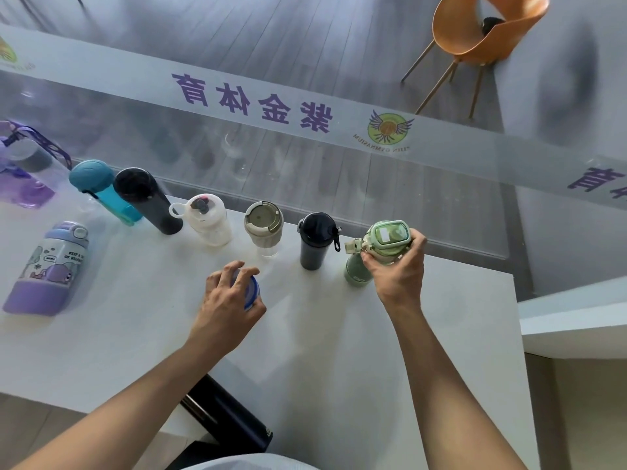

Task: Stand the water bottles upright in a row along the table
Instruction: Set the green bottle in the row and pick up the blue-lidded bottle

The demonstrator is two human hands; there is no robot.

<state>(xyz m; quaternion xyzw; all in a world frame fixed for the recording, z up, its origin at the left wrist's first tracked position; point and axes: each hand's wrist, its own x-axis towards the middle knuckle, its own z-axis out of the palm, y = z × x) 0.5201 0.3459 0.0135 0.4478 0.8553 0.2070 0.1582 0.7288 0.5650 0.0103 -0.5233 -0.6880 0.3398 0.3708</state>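
Observation:
My right hand (398, 269) grips the lid of a green bottle (388, 239) that stands upright at the right end of a row. My left hand (227, 300) covers the top of a blue-lidded bottle (252, 293), which is mostly hidden under my fingers, nearer me than the row. Along the white table's (305, 351) far edge stand a dark navy bottle (315, 242), a beige glass cup (264, 228), a white bottle (208, 220), a black bottle (146, 198) and a teal bottle (101, 188). A purple cartoon bottle (51, 269) stands apart at the left.
A clear bottle with a purple strap (23, 164) is at the far left. A glass wall with purple lettering (251, 100) runs behind the table. An orange chair (481, 32) stands beyond it. A dark object (227, 415) lies below the table's near edge.

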